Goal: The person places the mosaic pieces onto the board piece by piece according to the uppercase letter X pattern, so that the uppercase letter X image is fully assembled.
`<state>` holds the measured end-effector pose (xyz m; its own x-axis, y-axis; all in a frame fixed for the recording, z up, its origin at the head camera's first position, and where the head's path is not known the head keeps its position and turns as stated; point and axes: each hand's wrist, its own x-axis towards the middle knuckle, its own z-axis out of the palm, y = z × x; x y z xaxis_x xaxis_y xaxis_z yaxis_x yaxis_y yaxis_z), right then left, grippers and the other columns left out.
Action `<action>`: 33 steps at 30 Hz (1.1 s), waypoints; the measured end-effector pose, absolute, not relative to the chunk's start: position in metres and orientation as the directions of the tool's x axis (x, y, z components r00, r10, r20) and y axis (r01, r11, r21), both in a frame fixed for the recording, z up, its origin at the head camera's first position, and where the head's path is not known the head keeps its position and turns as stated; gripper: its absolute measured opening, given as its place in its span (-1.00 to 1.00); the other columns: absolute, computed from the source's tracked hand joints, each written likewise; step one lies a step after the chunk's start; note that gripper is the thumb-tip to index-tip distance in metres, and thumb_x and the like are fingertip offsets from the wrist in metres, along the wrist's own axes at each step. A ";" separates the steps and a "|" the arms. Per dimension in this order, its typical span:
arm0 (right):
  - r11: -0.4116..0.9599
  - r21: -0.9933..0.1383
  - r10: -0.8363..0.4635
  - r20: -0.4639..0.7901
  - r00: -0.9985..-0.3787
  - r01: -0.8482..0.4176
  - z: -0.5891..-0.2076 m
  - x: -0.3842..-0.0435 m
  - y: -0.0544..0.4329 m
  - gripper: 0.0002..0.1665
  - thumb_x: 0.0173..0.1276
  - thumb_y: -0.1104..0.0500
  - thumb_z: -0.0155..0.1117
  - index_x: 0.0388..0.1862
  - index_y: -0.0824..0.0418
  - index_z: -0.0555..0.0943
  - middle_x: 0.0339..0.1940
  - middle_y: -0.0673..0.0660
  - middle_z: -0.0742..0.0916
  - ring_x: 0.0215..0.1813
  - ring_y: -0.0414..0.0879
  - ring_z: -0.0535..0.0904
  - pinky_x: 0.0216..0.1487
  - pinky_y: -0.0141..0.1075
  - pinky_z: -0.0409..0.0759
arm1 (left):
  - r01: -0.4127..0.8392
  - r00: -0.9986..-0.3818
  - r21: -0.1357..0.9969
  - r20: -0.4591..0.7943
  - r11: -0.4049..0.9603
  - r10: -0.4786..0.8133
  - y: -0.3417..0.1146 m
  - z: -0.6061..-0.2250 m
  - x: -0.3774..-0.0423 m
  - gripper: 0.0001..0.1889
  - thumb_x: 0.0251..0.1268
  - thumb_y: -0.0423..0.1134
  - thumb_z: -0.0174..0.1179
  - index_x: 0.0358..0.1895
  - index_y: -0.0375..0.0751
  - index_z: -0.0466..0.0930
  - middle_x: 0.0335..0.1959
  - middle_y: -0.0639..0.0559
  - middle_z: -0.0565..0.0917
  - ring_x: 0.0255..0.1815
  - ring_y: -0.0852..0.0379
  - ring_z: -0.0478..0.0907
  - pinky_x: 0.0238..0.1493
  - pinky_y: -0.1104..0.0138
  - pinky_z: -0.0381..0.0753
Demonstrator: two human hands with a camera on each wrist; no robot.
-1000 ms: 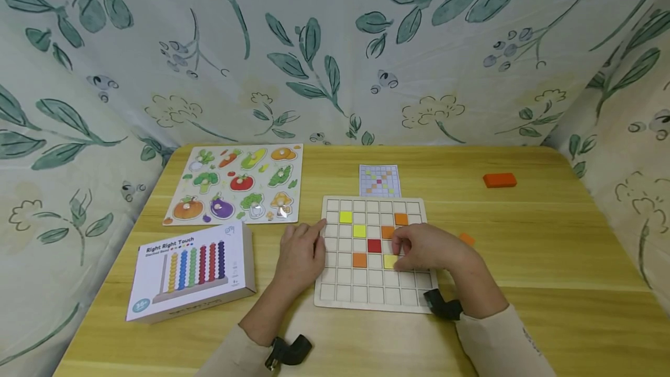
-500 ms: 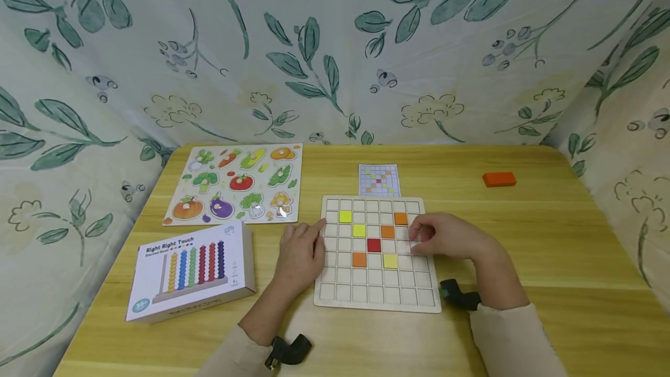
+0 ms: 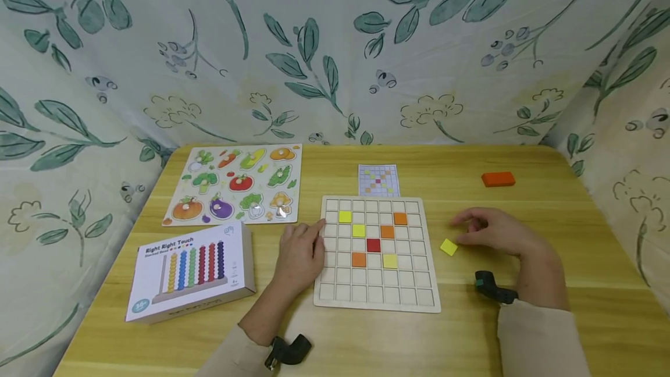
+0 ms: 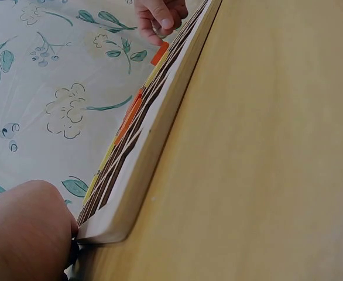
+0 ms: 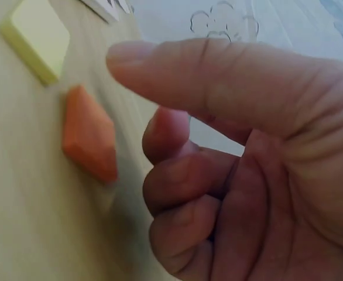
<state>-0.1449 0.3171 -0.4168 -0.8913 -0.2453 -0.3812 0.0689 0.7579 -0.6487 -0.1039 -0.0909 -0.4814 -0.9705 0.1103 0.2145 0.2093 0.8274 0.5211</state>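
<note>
My left hand [image 3: 299, 253] rests at the left edge of the wooden grid board [image 3: 342, 292], its index fingertip right at the rim. Yellow, orange and red square tiles sit in the board's cells, with the red tile [image 3: 373, 245] midway along the diagonals. To the right of the board, my right hand [image 3: 492, 230] hovers low over the table, holding nothing. Its thumb extends apart from the bent fingers. A loose yellow tile [image 3: 448, 246] lies beside its fingertips. In the right wrist view, an orange tile [image 5: 91, 136] lies near the thumb; the hand hides it in the head view.
A pattern card [image 3: 378, 180] lies behind the board. An orange-red block [image 3: 498, 179] is at the back right. On the left are a vegetable puzzle board [image 3: 267, 191] and a white bead-toy box [image 3: 193, 269]. A floral cloth [image 3: 335, 74] hangs behind the table.
My right hand has moved right, from the yellow tile in the board to the table beside it. The loose yellow tile is now uncovered. My left hand has stayed put.
</note>
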 end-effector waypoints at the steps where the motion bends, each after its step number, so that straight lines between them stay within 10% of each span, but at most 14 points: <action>1: 0.763 -0.642 -0.237 -0.390 -0.890 0.078 -0.417 -0.144 0.321 -0.44 0.31 -0.10 0.46 0.17 0.17 0.64 -0.31 0.06 0.51 -0.26 -0.14 0.42 -0.26 -0.33 0.36 | 0.208 -0.971 0.522 0.214 0.827 0.110 -0.091 -0.481 -0.104 -0.59 0.45 -0.25 0.09 0.30 -0.10 0.62 -0.34 0.08 0.61 -0.26 0.09 0.25 -0.15 0.30 0.21; 33: 0.810 -0.564 -0.130 -0.440 -0.889 0.161 -0.424 -0.149 0.322 -0.50 0.33 -0.06 0.42 0.11 0.20 0.58 -0.28 0.07 0.54 -0.25 -0.03 0.42 -0.28 -0.26 0.35 | 0.200 -0.974 0.531 0.199 0.823 0.108 -0.091 -0.480 -0.103 -0.58 0.45 -0.25 0.08 0.32 -0.08 0.61 -0.31 0.07 0.62 -0.25 0.08 0.26 -0.12 0.28 0.22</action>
